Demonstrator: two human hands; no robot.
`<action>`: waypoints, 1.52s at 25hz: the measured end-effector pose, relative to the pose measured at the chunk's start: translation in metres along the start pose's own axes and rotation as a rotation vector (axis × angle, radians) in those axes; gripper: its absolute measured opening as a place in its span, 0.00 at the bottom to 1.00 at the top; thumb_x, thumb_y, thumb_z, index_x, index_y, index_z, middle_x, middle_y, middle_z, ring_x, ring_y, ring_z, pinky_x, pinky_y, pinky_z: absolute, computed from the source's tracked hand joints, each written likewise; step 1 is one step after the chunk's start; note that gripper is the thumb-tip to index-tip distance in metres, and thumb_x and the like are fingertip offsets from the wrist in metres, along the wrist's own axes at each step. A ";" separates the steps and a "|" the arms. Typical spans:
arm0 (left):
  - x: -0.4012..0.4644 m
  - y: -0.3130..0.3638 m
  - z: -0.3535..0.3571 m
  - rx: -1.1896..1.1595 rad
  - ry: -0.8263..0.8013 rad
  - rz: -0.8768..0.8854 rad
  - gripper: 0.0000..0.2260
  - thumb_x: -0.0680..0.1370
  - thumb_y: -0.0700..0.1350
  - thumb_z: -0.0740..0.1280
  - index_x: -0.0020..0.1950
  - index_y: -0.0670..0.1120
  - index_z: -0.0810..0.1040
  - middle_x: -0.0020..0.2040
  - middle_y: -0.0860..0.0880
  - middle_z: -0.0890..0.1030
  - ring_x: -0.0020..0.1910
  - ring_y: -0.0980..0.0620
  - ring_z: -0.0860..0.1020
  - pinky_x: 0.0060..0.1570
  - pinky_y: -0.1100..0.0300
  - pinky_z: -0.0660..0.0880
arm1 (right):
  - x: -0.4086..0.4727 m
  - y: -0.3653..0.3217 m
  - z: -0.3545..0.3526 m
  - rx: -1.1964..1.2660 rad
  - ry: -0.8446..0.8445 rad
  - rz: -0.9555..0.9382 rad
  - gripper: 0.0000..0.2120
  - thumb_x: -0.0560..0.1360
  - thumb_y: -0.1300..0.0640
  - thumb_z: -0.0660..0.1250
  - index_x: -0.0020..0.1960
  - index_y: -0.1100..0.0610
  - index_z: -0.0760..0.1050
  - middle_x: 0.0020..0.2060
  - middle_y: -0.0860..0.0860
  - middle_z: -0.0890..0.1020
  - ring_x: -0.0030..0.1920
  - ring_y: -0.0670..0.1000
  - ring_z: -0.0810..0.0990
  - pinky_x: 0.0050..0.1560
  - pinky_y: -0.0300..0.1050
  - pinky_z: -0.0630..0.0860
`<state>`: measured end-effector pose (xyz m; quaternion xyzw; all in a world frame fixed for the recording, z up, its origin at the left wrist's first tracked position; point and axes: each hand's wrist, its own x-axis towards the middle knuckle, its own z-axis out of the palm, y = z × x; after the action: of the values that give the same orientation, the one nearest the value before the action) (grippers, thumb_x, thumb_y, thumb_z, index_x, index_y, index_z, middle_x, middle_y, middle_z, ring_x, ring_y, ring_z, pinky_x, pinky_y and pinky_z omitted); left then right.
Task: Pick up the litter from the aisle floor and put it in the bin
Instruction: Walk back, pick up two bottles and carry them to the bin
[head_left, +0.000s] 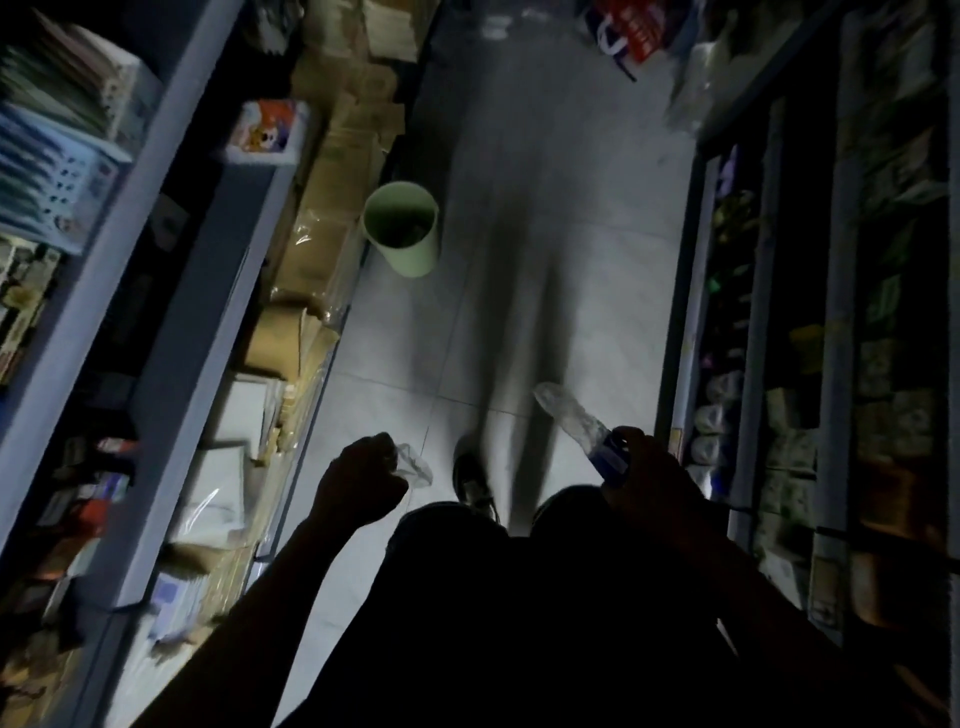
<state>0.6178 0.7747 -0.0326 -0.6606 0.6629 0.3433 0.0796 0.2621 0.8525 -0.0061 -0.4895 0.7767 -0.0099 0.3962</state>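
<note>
Head view: we are facing the pale green bin (400, 228) standing well ahead by the left shelving. Our right hand (641, 467) is gripping a light, crushable plastic bottle (576, 421) around its label; our left hand (361, 480) is pinching a flimsy clear wrapper (415, 462).

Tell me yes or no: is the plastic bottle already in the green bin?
No, the plastic bottle is gripped in the right hand, well short of the green bin standing farther up the aisle.

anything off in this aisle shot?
Loose bags lie across the aisle's far end, more litter perhaps. Green bin stands upright by the left boxes. Left hand grips clear wrapper; right hand grips plastic bottle.
</note>
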 end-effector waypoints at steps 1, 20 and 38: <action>0.023 0.015 -0.014 0.007 0.002 0.020 0.10 0.66 0.45 0.69 0.41 0.52 0.69 0.41 0.52 0.77 0.43 0.45 0.80 0.44 0.55 0.76 | 0.009 0.003 -0.009 0.018 0.002 0.025 0.33 0.67 0.46 0.72 0.70 0.48 0.69 0.60 0.52 0.78 0.58 0.58 0.80 0.55 0.55 0.78; 0.248 0.153 -0.116 -0.122 0.142 -0.320 0.13 0.67 0.46 0.72 0.45 0.50 0.70 0.43 0.52 0.76 0.43 0.47 0.77 0.42 0.56 0.70 | 0.382 -0.125 -0.268 -0.154 -0.120 -0.259 0.28 0.74 0.53 0.74 0.71 0.51 0.69 0.59 0.53 0.76 0.56 0.60 0.78 0.51 0.51 0.72; 0.518 0.096 -0.250 -0.612 0.166 -0.435 0.26 0.69 0.55 0.81 0.58 0.47 0.72 0.52 0.48 0.77 0.50 0.47 0.77 0.47 0.57 0.75 | 0.624 -0.377 -0.211 -0.097 -0.285 -0.096 0.14 0.78 0.46 0.69 0.51 0.57 0.75 0.42 0.50 0.80 0.46 0.53 0.82 0.38 0.37 0.70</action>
<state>0.5564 0.1986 -0.1007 -0.8045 0.3784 0.4457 -0.1041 0.2852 0.0987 -0.0874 -0.5408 0.6879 0.0783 0.4776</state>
